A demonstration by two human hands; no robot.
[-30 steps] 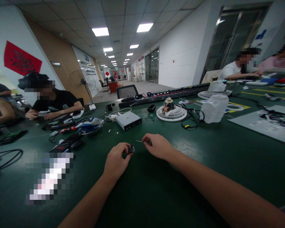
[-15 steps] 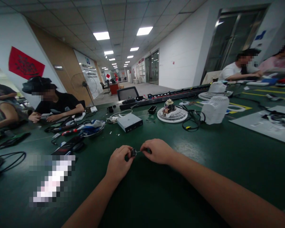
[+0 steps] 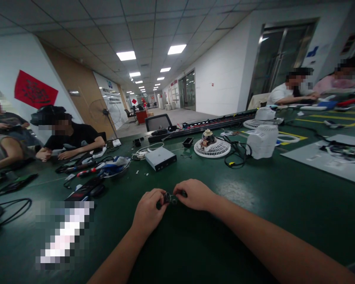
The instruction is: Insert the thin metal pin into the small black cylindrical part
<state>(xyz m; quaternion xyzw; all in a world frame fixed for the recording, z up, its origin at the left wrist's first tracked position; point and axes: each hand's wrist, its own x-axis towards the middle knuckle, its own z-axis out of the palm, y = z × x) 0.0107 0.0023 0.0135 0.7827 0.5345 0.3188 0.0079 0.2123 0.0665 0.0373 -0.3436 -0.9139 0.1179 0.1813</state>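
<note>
Above the green table (image 3: 201,236), my left hand (image 3: 149,209) is closed round a small dark cylindrical part (image 3: 166,198) whose round end faces right. My right hand (image 3: 197,194) is pinched just to the right of it, with a small dark item partly hidden between its fingertips. A small roundish, see-through or shiny piece (image 3: 173,199) shows in the gap between the two hands; its exact shape is too small to tell.
A silver box-shaped drive (image 3: 160,158) lies ahead, with a small black tray (image 3: 188,142) and a white fan grille (image 3: 212,148) to its right. Cables and tools lie left. People sit at the far left and far right.
The small roundish piece now shows between my hands, where a thin shaft was seen before. Both hands appear slightly lower in the view, and the whole scene has shifted a little.
</note>
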